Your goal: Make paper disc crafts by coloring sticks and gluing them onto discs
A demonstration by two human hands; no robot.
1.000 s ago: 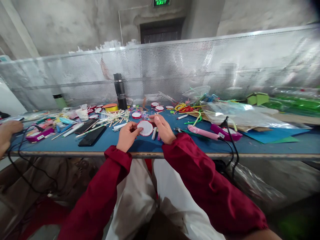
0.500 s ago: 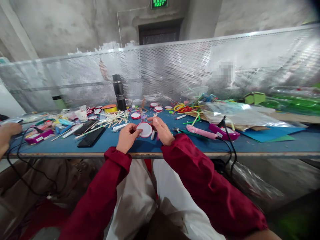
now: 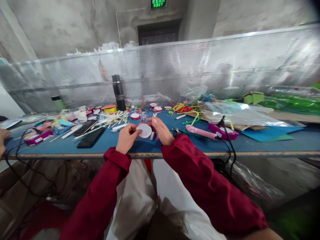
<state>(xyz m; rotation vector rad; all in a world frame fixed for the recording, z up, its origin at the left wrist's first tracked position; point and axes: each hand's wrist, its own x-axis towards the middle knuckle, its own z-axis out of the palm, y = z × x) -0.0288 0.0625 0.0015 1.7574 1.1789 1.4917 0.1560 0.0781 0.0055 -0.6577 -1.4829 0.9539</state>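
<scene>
A round white disc with a red rim [image 3: 144, 131] is tilted up just above the front of the blue table. My left hand [image 3: 125, 138] pinches its left edge between thumb and fingers. At the upper right of the same disc is my right hand [image 3: 163, 131], fingers drawn together at the rim; exactly how they grip is hard to make out. Behind the hands lies another red-rimmed disc [image 3: 135, 116], with more like it [image 3: 157, 108] farther back. A small white piece [image 3: 152, 136] rests beside my right hand.
To the right lie a pink glue gun [image 3: 201, 131] and a purple box [image 3: 223, 132] with black cables. On the left are a black phone [image 3: 90, 137], several wooden sticks [image 3: 117, 118] and a co-worker's hand [image 3: 3, 138]. A black flask [image 3: 118, 92] stands by the perforated screen [image 3: 160, 73].
The co-worker's hand at the far left has drawn back toward the picture's edge. My two hands and the disc hold almost the same position.
</scene>
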